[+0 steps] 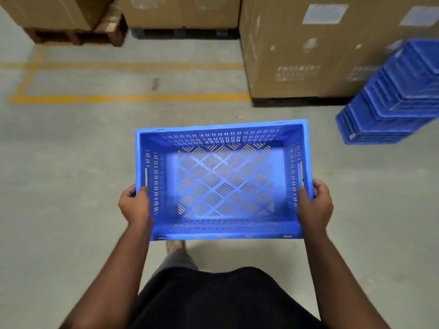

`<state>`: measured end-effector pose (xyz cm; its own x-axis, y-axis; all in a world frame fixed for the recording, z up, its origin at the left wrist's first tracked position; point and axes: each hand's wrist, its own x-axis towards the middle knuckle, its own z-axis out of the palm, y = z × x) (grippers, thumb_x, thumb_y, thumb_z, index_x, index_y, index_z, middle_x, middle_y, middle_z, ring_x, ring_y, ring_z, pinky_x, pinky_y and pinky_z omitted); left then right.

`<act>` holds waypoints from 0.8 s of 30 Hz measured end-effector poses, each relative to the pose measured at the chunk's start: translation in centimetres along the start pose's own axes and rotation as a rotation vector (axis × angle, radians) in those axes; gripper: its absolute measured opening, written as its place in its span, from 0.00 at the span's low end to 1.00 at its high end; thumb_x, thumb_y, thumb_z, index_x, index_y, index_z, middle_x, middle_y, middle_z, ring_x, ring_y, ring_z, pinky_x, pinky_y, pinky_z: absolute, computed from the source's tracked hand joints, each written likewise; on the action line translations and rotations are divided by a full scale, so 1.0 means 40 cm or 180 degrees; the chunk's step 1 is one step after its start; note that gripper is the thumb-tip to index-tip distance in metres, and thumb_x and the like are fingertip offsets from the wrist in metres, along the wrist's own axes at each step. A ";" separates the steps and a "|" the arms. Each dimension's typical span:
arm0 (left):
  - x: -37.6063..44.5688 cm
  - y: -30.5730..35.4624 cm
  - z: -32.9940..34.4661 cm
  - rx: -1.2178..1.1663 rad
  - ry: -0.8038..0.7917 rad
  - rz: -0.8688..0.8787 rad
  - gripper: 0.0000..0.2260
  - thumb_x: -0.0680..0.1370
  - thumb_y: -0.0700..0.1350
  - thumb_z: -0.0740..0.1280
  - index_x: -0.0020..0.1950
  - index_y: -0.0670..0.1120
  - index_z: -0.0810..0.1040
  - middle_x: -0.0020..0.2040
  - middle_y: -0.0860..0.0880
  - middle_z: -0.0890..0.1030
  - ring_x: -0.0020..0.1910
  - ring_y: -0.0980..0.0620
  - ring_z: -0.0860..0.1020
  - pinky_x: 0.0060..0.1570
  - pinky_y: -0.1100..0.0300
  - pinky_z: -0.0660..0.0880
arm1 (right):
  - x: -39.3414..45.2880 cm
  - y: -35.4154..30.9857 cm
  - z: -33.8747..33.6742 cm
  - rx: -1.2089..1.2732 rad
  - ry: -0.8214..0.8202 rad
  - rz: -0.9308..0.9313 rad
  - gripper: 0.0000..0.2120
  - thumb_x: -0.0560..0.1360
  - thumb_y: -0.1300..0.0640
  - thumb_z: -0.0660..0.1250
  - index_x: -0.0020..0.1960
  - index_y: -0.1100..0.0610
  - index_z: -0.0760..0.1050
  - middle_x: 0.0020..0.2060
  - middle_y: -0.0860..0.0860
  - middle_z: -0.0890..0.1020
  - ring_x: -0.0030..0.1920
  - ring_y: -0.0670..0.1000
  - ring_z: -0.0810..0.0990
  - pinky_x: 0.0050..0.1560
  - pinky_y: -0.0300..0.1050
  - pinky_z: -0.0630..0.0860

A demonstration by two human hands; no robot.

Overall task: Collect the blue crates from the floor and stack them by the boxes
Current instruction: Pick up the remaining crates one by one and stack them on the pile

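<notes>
An empty blue perforated crate (223, 179) is held upright in front of me, above the concrete floor. My left hand (135, 205) grips its left wall near the handle slot, thumb inside. My right hand (314, 205) grips the right wall the same way. A stack of several nested blue crates (392, 98) stands on the floor at the right, next to a large cardboard box (308, 48).
More cardboard boxes (180, 10) stand on pallets (76, 36) along the back. Yellow lines (128, 98) mark the grey floor ahead on the left. My foot (174, 245) shows just below the crate.
</notes>
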<state>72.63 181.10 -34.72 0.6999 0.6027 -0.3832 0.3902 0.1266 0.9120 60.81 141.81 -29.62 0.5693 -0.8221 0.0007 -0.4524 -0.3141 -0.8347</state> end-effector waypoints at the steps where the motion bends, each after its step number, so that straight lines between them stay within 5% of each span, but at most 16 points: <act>1: -0.032 -0.001 0.050 0.0028 -0.0070 -0.0026 0.13 0.69 0.42 0.69 0.51 0.40 0.84 0.38 0.47 0.79 0.37 0.50 0.76 0.41 0.54 0.75 | 0.026 0.018 -0.043 -0.0012 0.0117 0.0063 0.16 0.76 0.59 0.70 0.63 0.55 0.78 0.53 0.55 0.85 0.52 0.59 0.83 0.53 0.48 0.75; 7: -0.208 0.007 0.388 0.0373 -0.0523 0.0096 0.04 0.69 0.43 0.69 0.36 0.45 0.76 0.31 0.49 0.73 0.30 0.50 0.70 0.36 0.56 0.70 | 0.238 0.108 -0.219 -0.0026 0.0723 0.0387 0.15 0.75 0.58 0.69 0.62 0.53 0.79 0.52 0.55 0.86 0.51 0.60 0.83 0.52 0.51 0.76; 15: -0.347 -0.009 0.932 0.0544 -0.1017 0.0192 0.08 0.68 0.47 0.70 0.37 0.46 0.72 0.31 0.50 0.70 0.25 0.53 0.66 0.34 0.58 0.67 | 0.658 0.233 -0.357 0.0150 0.1044 0.0799 0.16 0.73 0.56 0.71 0.60 0.53 0.79 0.51 0.54 0.86 0.51 0.59 0.84 0.55 0.50 0.76; 19: -0.449 0.006 1.223 0.0574 -0.1200 0.0086 0.21 0.63 0.56 0.71 0.46 0.43 0.73 0.32 0.50 0.70 0.26 0.50 0.66 0.36 0.51 0.69 | 0.858 0.268 -0.456 0.0094 0.1273 0.1035 0.16 0.72 0.54 0.72 0.60 0.50 0.78 0.49 0.50 0.86 0.50 0.58 0.84 0.54 0.52 0.78; 22: -0.532 0.005 1.414 0.0622 -0.1192 0.0025 0.20 0.63 0.59 0.72 0.44 0.46 0.73 0.30 0.52 0.71 0.29 0.48 0.68 0.54 0.32 0.75 | 0.997 0.300 -0.537 0.0128 0.1420 0.1138 0.16 0.72 0.54 0.72 0.60 0.50 0.78 0.49 0.50 0.85 0.50 0.58 0.84 0.55 0.52 0.77; 24: -0.580 -0.014 1.540 0.0687 -0.1246 0.0048 0.20 0.63 0.60 0.72 0.43 0.47 0.73 0.28 0.53 0.71 0.30 0.46 0.67 0.64 0.26 0.66 | 1.100 0.342 -0.591 0.0113 0.1478 0.1158 0.16 0.72 0.54 0.72 0.60 0.51 0.78 0.48 0.51 0.85 0.50 0.59 0.83 0.55 0.53 0.77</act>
<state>93.03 118.51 -35.38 0.8640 0.2544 -0.4346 0.4651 -0.0723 0.8823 63.46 90.10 -27.99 0.0182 -0.9983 -0.0548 -0.5346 0.0366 -0.8443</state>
